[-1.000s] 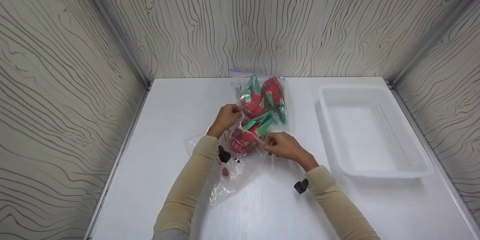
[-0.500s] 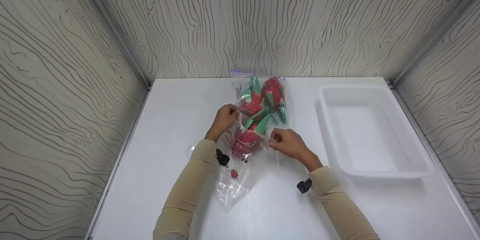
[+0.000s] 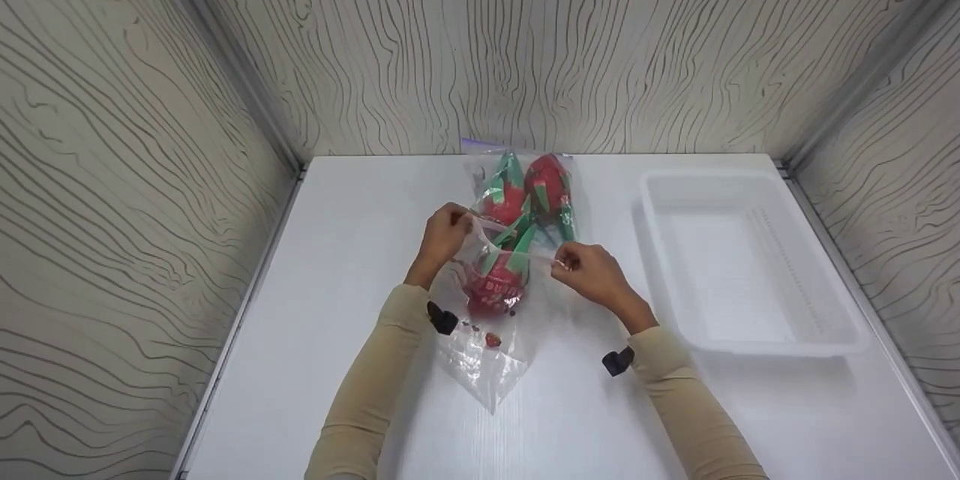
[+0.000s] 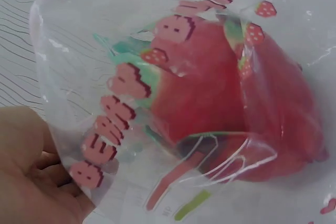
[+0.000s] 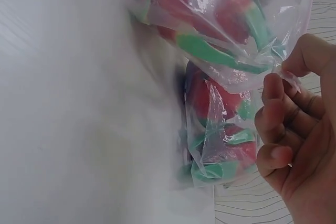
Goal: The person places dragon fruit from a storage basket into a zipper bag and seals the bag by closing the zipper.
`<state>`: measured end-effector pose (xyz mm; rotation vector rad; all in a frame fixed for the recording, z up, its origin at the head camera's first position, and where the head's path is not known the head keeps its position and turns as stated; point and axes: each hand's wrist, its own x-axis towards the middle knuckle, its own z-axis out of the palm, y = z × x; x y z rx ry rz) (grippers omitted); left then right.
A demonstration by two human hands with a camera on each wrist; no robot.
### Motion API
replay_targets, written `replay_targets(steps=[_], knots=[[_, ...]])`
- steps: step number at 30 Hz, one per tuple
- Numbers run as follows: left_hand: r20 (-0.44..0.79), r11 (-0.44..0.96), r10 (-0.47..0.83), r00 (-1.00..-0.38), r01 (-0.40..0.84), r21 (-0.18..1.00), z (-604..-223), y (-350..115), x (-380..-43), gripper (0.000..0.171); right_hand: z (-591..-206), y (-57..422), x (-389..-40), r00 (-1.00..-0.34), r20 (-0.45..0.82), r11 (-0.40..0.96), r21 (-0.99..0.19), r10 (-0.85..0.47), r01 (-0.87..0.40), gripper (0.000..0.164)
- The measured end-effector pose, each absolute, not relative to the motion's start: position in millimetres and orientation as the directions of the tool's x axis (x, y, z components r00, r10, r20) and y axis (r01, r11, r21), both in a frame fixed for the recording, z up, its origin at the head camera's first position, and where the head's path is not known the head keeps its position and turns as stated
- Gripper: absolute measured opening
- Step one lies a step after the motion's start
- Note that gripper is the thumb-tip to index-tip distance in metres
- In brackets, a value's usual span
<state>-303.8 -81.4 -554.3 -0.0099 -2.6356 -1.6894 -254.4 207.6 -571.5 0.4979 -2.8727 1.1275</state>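
My left hand (image 3: pixel 444 236) pinches the left corner of a clear plastic bag's mouth. The right corner is pinched between thumb and finger of my right hand (image 3: pixel 594 274). Printed strawberries and pink letters mark this bag (image 4: pixel 123 98). Inside sits a red dragon fruit (image 3: pixel 496 292) with its green leaf tips pointing up toward the mouth. Just behind lies a second clear bag (image 5: pixel 220 124) with a purple strip at its top edge, holding two more dragon fruits (image 3: pixel 547 184). The leaf tips overlap that bag in the head view.
A white plastic basket (image 3: pixel 772 349) stands on the right side of the white table (image 3: pixel 322 360). Wood-patterned panels (image 3: pixel 540 45) enclose the table at the back and both sides.
Both hands have drawn apart, the right one moving up and right. The bag's mouth is stretched wider, and its lower corner has swung to the right.
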Motion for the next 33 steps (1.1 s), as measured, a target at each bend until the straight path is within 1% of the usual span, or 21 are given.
replay_targets(steps=[7, 11, 19, 23, 29, 33], knots=[[0.033, 0.371, -0.048, -0.998, 0.013, 0.929, -552.1, -86.4, -303.1, 0.017, -565.1, 213.8, -261.5, -0.953, 0.154, 0.678, -0.673, -0.261, -0.294, 0.011], [0.056, 0.35, -0.059, -0.997, 0.032, 0.936, -551.6, -89.7, -303.4, 0.017, -561.5, 215.9, -264.8, -0.957, 0.154, 0.674, -0.682, -0.247, -0.284, 0.009], [0.124, 0.289, -0.082, -0.989, 0.096, 0.953, -547.9, -94.3, -301.1, 0.016, -555.4, 221.6, -270.8, -0.945, 0.212, 0.676, -0.661, -0.249, -0.327, 0.006], [0.152, 0.274, -0.105, -0.983, 0.118, 0.954, -544.6, -96.2, -298.9, 0.015, -550.9, 226.0, -273.6, -0.946, 0.214, 0.684, -0.653, -0.245, -0.325, 0.006], [0.182, 0.225, -0.096, -0.979, 0.157, 0.962, -536.0, -97.9, -294.0, 0.017, -539.9, 231.3, -276.1, -0.95, 0.198, 0.686, -0.658, -0.24, -0.311, 0.007], [0.199, 0.215, -0.091, -0.976, 0.176, 0.961, -528.2, -97.6, -291.2, 0.018, -532.0, 235.0, -277.3, -0.947, 0.207, 0.69, -0.649, -0.245, -0.32, 0.008]])
